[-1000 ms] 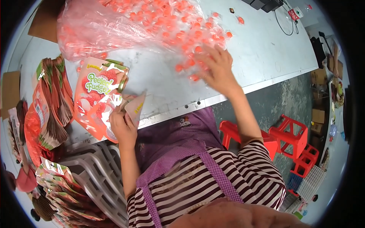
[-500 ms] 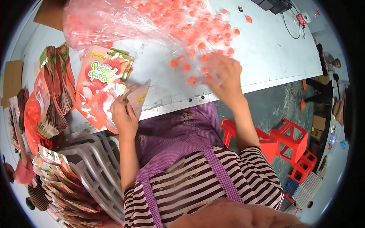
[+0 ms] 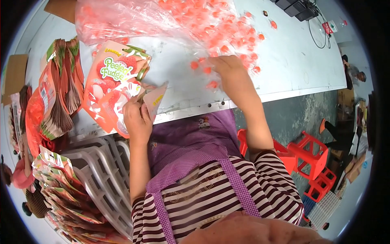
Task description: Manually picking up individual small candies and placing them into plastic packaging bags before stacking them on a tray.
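My left hand (image 3: 137, 118) is closed on a pink printed pouch (image 3: 153, 101) at the table's front edge. The pouch's mouth stands parted toward the right. Beneath and behind it lie more pouches of the same kind (image 3: 106, 77), fanned out on the table. My right hand (image 3: 232, 75) is bent down at the near edge of a heap of clear-wrapped red candies (image 3: 227, 30). Its fingertips are hidden, so whether it grips any candy does not show. Several wrapped candies lie beside its fingers, one (image 3: 212, 84) just below them.
A large clear plastic bag (image 3: 122, 20) with candies lies at the back. Bundled pouches (image 3: 61, 87) stand at the left. Below them are grey plastic crates (image 3: 95, 164) and more stacked pouches (image 3: 69, 191). Red stools (image 3: 308, 154) stand on the floor at right. Other people are in the background.
My right hand has moved slightly left and up, its fingers now turned down among the candies. The left hand keeps the pouch. The whole view has shifted a little.
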Demonstrator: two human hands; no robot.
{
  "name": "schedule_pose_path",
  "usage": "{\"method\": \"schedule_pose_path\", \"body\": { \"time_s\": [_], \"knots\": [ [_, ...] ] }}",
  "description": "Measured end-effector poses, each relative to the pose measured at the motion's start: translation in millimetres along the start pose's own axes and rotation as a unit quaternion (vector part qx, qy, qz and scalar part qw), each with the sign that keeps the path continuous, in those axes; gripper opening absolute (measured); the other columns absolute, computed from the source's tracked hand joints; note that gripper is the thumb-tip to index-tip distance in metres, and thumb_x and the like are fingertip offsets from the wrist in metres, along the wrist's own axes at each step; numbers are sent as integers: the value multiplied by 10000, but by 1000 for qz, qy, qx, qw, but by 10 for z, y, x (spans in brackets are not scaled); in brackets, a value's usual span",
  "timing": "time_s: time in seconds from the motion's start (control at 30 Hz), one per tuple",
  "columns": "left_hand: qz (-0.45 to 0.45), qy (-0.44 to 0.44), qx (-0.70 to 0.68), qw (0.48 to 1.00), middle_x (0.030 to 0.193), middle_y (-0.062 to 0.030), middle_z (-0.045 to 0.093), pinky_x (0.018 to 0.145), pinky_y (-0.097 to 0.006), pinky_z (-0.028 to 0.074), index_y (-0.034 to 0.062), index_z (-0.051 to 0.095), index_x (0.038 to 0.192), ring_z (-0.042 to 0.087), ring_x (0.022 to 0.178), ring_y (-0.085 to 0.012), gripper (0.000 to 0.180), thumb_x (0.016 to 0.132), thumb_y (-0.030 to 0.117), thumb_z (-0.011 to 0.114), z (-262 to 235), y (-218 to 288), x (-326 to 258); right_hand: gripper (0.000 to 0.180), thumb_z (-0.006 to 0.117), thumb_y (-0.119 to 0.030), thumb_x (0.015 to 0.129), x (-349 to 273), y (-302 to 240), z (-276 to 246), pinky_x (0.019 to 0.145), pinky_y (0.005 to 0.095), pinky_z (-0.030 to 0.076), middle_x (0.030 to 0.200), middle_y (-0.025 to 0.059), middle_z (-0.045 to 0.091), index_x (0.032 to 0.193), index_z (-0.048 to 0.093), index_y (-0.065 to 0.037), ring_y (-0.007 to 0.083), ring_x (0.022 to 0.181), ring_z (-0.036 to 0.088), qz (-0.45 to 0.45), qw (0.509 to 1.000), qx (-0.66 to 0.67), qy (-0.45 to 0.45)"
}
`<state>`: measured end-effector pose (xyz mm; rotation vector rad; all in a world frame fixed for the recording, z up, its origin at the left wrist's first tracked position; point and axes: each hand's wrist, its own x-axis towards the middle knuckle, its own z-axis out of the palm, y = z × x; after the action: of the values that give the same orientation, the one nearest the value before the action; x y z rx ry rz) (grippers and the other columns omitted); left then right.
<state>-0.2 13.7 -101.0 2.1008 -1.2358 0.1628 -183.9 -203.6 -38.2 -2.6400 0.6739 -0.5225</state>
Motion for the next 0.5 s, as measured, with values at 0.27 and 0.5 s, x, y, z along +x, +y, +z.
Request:
{"method": "schedule_pose_path", "body": {
  "time_s": [0.27, 0.5],
  "knots": [
    [4, 4, 11, 1000, 1010, -189, 581, 794, -439, 404, -4, 480, 863, 520, 908, -374, 114, 798, 41, 563, -7, -14, 0, 557, 728, -180, 693, -184, -211, 52, 811, 373, 478, 1244, 150, 478, 1196, 508, -89, 304, 1072, 500, 87, 992, 75, -47],
    [4, 4, 5, 1000, 1001, -184, 582, 787, -443, 403, -6, 478, 856, 515, 887, -379, 116, 796, 36, 567, 2, -8, 0, 567, 653, -301, 756, 100, -340, 362, 707, 379, 515, 1169, 124, 452, 1223, 439, -63, 317, 998, 513, 103, 987, -97, -79]
  ]
}}
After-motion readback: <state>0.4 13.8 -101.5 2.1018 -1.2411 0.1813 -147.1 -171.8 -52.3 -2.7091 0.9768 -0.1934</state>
